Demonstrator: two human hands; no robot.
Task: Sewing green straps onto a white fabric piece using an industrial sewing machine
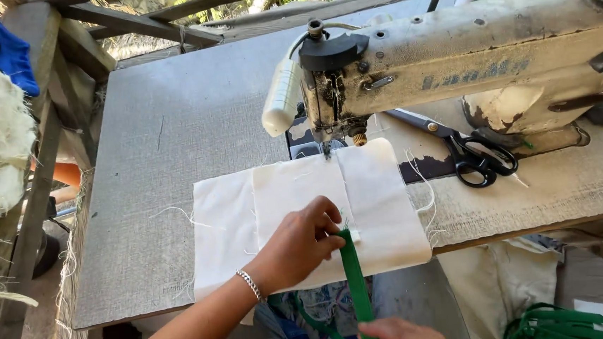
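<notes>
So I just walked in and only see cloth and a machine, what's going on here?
A person sits at an old sewing machine. Their left hand pinches the top end of a green strap against a piece of white cloth that lies on the table, its far edge under the needle. Their right hand holds the strap lower down, at the table's near edge. Black scissors lie beside the machine, and more green strap is piled lower right.

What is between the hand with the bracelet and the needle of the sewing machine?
In the head view, only white cloth lies between the left hand, which pinches the green strap, and the sewing machine's needle. Nothing else lies on that stretch.
</notes>
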